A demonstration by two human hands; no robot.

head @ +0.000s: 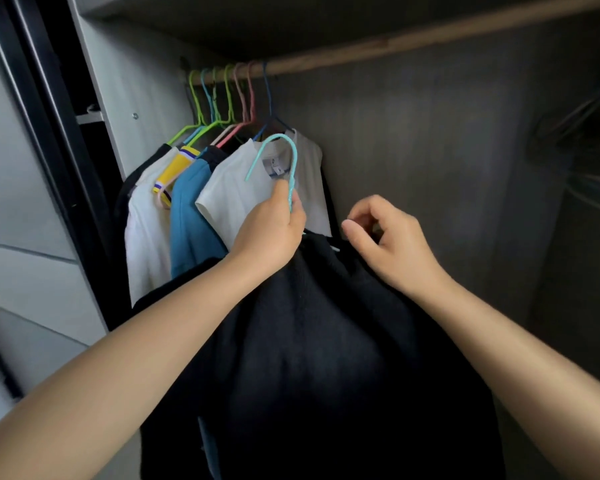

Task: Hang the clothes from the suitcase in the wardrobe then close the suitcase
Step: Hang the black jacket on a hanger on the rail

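Most of the teal hanger is hidden from you; only its hook and a short run of neck show above your left hand, and its shoulders are lost inside the black garment, whose lower edge is cut off by the bottom of the view, so you cannot tell what kind of garment it is; the far right of the wardrobe is dark and blurred (a few thin curved lines there may be bare hangers, too faint to say); the suitcase is out of sight.

Your left hand is curled round the hanger's neck, thumb and fingers closed on it, holding the hook upright and below the wooden rail, not touching it; the black garment hangs from that hanger between your forearms. Your right hand is half closed just beside the garment's top edge, thumb out, index finger bent above it; whether it pinches the cloth you cannot tell.

At the rail's left end hang green, blue and pink hangers, bunched close together, carrying a white T-shirt, a blue garment and a white and yellow one.
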